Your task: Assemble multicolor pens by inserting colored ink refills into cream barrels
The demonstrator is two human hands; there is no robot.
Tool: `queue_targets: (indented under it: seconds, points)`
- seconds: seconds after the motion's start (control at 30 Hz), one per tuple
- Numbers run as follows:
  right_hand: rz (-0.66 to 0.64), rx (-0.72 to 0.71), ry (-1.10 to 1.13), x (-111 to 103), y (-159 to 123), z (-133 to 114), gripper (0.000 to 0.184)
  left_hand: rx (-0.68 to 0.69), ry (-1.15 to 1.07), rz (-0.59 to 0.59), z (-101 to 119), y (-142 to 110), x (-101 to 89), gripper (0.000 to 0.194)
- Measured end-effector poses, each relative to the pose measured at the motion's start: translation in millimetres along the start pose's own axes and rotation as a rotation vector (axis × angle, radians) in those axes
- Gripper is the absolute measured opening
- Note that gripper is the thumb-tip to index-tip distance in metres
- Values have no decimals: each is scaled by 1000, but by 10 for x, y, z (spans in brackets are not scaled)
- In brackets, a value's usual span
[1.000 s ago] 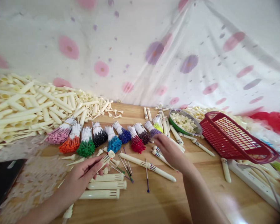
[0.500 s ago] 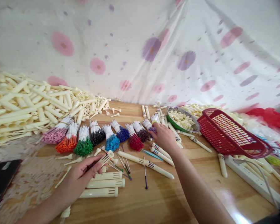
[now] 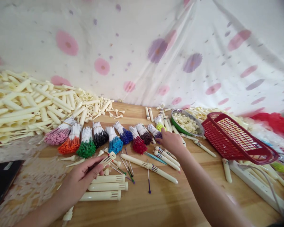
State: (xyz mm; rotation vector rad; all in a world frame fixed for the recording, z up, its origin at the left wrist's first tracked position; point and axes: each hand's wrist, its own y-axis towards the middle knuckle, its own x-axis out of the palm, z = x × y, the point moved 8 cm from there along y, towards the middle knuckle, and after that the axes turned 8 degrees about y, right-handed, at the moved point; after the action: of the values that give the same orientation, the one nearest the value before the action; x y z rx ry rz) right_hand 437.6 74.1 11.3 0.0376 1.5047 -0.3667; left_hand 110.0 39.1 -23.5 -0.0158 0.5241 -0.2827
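My left hand (image 3: 81,178) is closed around a cream slotted pen barrel (image 3: 108,159), its ringed end pointing up and right. Over at the bundles, my right hand (image 3: 172,142) has its fingers drawn together at the coloured ends of the purple refill bundle (image 3: 154,130); what they pinch is hidden. Just behind those fingers sits a yellow refill bundle (image 3: 160,124). Red (image 3: 138,143), light blue (image 3: 115,143) and green (image 3: 85,148) refill bundles lie in a row to the left, among others. Three slotted barrels (image 3: 109,187) lie beside my left hand.
Cream pen tubes (image 3: 21,104) are heaped at the left. At the right are a green-sided bowl (image 3: 200,128) of small cream parts, a red basket (image 3: 227,138) and a white power strip (image 3: 255,186). Loose refills (image 3: 149,179) and assembled pens (image 3: 165,159) lie mid-table. A dark flat device (image 3: 4,179) lies left.
My right hand has shifted a little right and toward me, uncovering more of the yellow bundle. My left hand keeps its hold on the slotted barrel. The view has shifted slightly.
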Motion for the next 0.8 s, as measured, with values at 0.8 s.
queue_targets:
  seconds: [0.8]
  points:
    - [-234, -151, 947, 389, 174, 185, 22, 3, 8, 5, 68, -12, 6, 46]
